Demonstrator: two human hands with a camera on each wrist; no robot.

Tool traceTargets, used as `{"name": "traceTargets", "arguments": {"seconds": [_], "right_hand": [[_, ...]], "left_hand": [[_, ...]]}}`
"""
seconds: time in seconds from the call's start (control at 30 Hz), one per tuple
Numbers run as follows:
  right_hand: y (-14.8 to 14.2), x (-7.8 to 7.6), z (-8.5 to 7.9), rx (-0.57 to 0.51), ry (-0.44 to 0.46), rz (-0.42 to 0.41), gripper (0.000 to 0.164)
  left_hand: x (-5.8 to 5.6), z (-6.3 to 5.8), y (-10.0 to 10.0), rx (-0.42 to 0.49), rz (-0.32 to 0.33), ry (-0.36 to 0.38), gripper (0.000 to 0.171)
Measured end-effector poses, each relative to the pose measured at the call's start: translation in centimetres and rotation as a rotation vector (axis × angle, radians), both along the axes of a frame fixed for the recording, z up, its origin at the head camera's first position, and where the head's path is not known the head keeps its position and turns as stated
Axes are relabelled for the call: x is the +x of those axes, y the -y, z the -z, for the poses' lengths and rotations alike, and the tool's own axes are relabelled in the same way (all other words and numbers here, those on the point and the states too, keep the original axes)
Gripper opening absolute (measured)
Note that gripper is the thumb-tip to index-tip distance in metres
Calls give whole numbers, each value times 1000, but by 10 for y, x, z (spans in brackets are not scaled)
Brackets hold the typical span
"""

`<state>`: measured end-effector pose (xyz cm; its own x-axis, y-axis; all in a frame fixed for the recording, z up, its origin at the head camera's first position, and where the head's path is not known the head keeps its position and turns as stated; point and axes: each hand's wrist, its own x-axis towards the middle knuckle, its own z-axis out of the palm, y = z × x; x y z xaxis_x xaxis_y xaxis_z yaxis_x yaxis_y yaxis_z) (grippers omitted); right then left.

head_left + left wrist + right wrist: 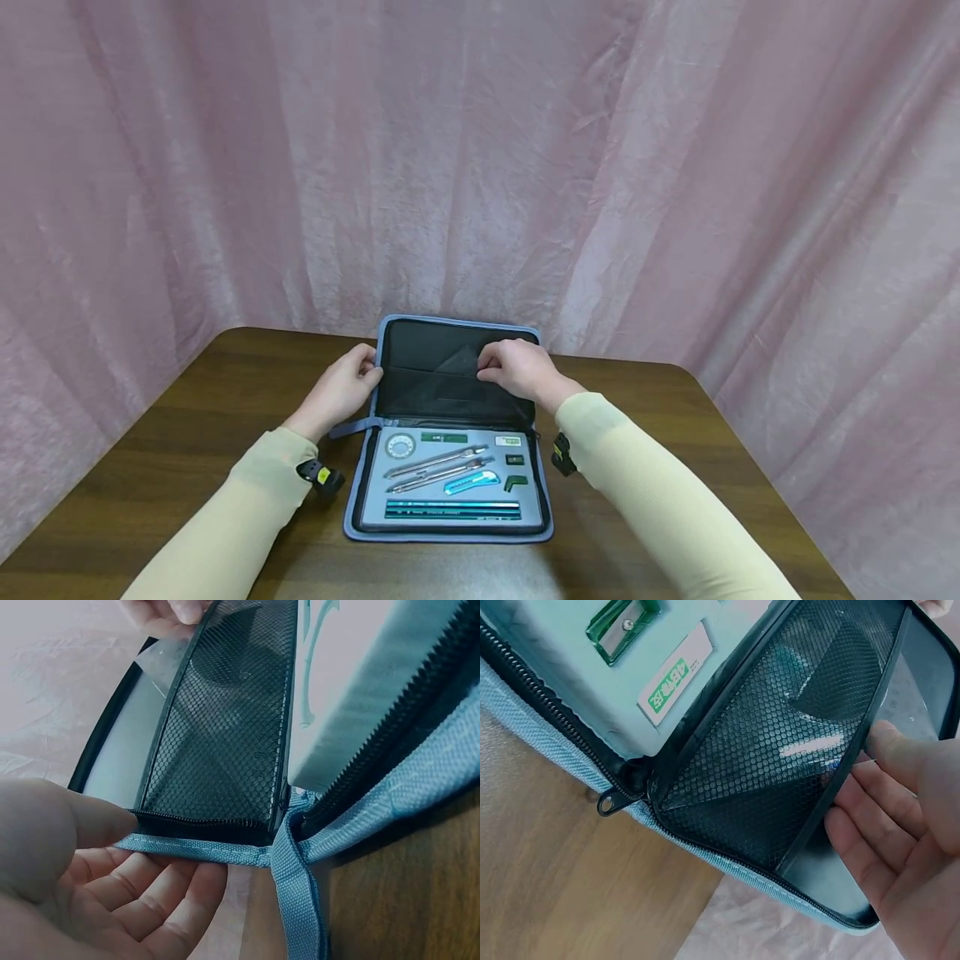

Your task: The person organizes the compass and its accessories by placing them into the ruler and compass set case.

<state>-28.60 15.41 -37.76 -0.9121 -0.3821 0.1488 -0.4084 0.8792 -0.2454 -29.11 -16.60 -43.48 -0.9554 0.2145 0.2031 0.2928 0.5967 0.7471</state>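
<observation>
A blue zip case (pixel 348 529) lies unfolded on the table, its black-lined lid (pixel 416 342) raised at the back. My left hand (pixel 339 393) pinches the lid's left edge, thumb inside and fingers behind in the left wrist view. On the lid's inner side is a black mesh pocket (pixel 225 712). A clear set square (pixel 906 694) sits partly behind the mesh, one corner sticking out past the pocket's edge. My right hand (pixel 521 369) pinches this set square at the pocket opening, thumb in front and fingers behind.
In the case's lower half, a pale tray (pixel 375 492) holds two metal compasses (pixel 438 477), a blue cutter (pixel 471 482), pencils (pixel 452 510), a sharpener (pixel 624 628) and an eraser (pixel 676 673). A blue strap (pixel 300 900) hangs at the left hinge. Pink curtain (pixel 480 167) hangs behind the table.
</observation>
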Motion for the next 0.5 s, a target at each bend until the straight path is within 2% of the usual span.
{"name": "traceTargets", "arguments": {"seconds": [0.23,0.5], "right_hand": [[-11,13,-6,-44,-34,21,25],[-40,49,-10,-99,-19,6,39]], "left_hand": [[2,-6,3,96,18,19,60],[6,-18,7,220,39,-84,68]]}}
